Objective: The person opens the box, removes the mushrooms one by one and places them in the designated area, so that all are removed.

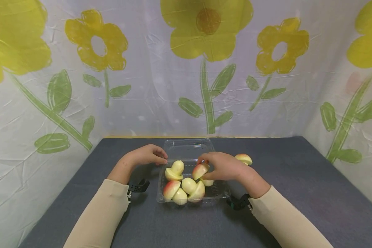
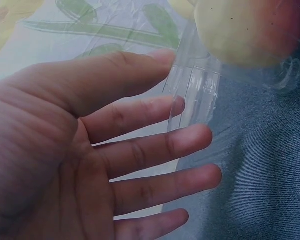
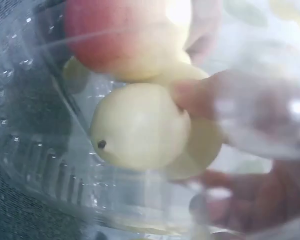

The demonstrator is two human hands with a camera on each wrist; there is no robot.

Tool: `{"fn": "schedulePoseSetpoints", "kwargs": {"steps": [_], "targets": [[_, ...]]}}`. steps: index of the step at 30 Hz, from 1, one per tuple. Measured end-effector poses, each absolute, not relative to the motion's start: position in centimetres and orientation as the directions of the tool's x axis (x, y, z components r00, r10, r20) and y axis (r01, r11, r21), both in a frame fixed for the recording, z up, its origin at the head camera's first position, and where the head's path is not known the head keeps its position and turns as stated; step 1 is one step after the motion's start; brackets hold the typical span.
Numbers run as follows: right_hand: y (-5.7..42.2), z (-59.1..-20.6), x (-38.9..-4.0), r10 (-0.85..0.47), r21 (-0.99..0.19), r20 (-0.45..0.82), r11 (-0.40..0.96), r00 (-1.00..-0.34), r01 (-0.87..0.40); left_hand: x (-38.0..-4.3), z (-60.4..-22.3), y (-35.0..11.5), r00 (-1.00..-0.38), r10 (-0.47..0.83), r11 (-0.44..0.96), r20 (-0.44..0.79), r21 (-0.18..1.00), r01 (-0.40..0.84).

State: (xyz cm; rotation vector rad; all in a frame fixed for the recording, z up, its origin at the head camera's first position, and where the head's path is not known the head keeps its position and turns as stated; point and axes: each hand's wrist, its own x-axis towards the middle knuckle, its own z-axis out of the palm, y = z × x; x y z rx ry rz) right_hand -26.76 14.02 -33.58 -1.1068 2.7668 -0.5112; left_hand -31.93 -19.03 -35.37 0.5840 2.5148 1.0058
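Note:
A clear plastic box (image 1: 219, 193) with its lid (image 1: 189, 144) folded back holds several mushroom-shaped pieces (image 1: 196, 193), pale yellow with red-blushed caps. My right hand (image 1: 226, 166) reaches over the box's right side and grips one such piece (image 1: 200, 170) between thumb and fingers. In the right wrist view, a pale round stem end (image 3: 140, 125) with a dark spot shows beside the fingers through the plastic. At the box's left edge is my left hand (image 1: 149, 155), fingers loosely extended and holding nothing, its thumb tip right by the plastic in the left wrist view.
Another red-and-yellow piece (image 1: 243, 158) lies on the dark table (image 1: 297, 206) to the right of the box, partly hidden behind my right hand. A flower-printed sheet (image 1: 142, 69) hangs behind the table and along both sides.

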Motion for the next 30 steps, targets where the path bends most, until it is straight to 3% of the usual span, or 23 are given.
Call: {"fn": "schedulePoseSetpoints", "kwargs": {"steps": [18,30], "targets": [[15.6,-31.7,-27.0,-0.691,-0.501,0.059,0.604,-0.72,-0.62,-31.9,-35.3,-18.9,-0.85,0.494,0.671,-0.183,0.702,0.238],[17.9,-30.4,-27.0,-0.657,-0.627,0.055,0.564,-0.752,-0.538,-31.8,-35.3,-18.9,-0.847,0.5,0.667,-0.182,0.704,0.242]]}}
